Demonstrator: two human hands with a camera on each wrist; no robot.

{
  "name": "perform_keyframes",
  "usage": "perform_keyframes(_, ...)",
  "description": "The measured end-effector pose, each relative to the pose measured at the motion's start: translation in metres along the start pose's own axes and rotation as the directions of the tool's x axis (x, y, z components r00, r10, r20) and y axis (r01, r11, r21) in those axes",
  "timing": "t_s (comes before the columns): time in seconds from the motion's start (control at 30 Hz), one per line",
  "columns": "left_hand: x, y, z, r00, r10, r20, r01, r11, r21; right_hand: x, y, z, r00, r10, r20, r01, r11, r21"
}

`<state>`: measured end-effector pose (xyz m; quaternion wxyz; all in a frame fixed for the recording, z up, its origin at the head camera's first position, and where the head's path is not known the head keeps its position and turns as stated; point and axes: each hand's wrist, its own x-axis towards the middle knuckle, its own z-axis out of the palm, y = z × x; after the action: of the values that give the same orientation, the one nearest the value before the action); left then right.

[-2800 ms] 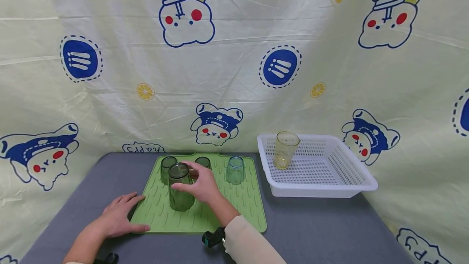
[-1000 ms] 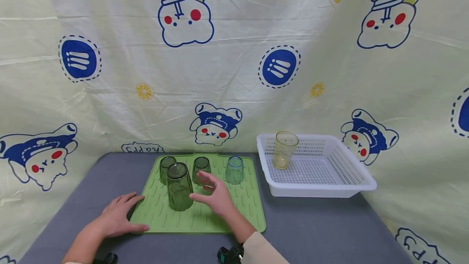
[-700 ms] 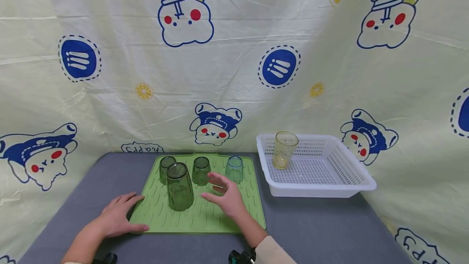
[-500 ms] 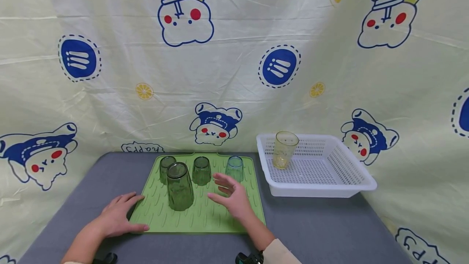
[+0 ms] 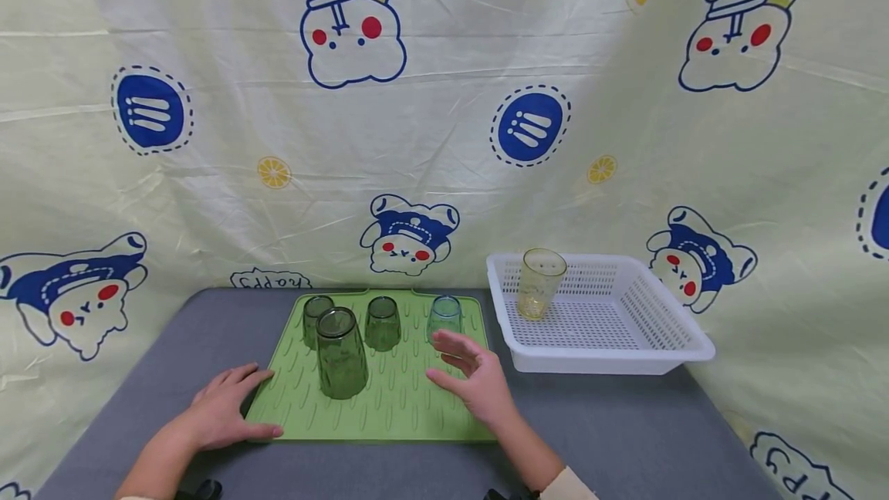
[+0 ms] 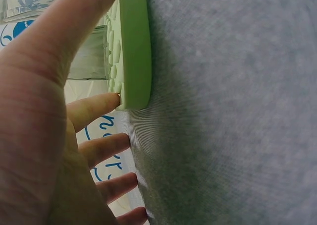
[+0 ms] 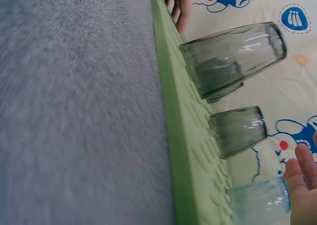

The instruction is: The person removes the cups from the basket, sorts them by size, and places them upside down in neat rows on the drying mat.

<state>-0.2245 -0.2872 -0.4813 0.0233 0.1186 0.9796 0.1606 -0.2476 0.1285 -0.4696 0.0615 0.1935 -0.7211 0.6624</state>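
Note:
My left hand point(image 5: 225, 411) rests at the near left corner of the green drying mat point(image 5: 389, 427), thumb and index finger spread along its edge. In the left wrist view the index fingertip point(image 6: 115, 100) touches the mat. A tall dark green glass point(image 5: 342, 365) stands on the mat, apart from both hands. Behind it are two short dark green glasses, one at the back left point(image 5: 311, 330) and one nearer the middle point(image 5: 383, 324). My right hand point(image 5: 475, 380) hovers over the mat's right side, fingers apart and holding nothing, partly covering a short bluish glass point(image 5: 444, 313).
A white perforated basket point(image 5: 625, 357) stands on the grey table right of the mat. Inside it, at the left, a tall yellowish glass point(image 5: 542, 284) leans slightly. A printed curtain point(image 5: 444, 137) hangs behind the table.
My right hand has let go of the tall dark green glass and moved right, away from it. The glass stays standing on the mat. My left hand has not moved.

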Motion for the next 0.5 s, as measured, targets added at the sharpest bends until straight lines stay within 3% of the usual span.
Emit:
perform_keyframes(0.3,0.000,0.004,-0.003,1.000,-0.010,0.011,0.010,1.000,0.008,-0.006,-0.020,-0.037,0.983,-0.182,-0.033,0.181,0.983,-0.038)
perform_keyframes(0.5,0.001,0.005,-0.004,1.000,-0.014,0.026,0.014,1.000,0.014,-0.006,-0.031,-0.066,0.968,-0.243,-0.069,0.236,0.967,-0.095)
